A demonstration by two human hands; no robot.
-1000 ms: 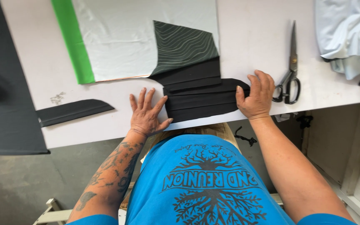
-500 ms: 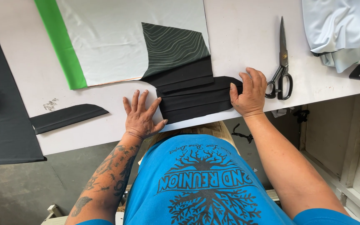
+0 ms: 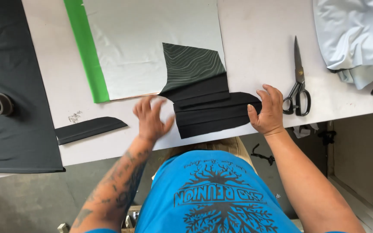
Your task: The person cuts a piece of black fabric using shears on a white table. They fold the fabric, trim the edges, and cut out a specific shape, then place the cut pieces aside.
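With the right hand point(image 3: 267, 111) pressing flat the stack of curved black fabric pieces point(image 3: 214, 115), neither hand's grip closed on anything, the blurred open left hand point(image 3: 151, 120) should smooth gently across the white worktop point(image 3: 255, 51) so the edges stay aligned.

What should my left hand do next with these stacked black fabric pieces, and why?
Probably bring the left hand back onto the stack's left edge. The right hand pins only the right end of the black fabric pieces, and the left hand is blurred, beside the stack.

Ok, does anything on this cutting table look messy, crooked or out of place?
Nothing stands out. The stacked black fabric pieces lie flat under the right hand, the left hand is beside them, and the scissors lie closed on the table.
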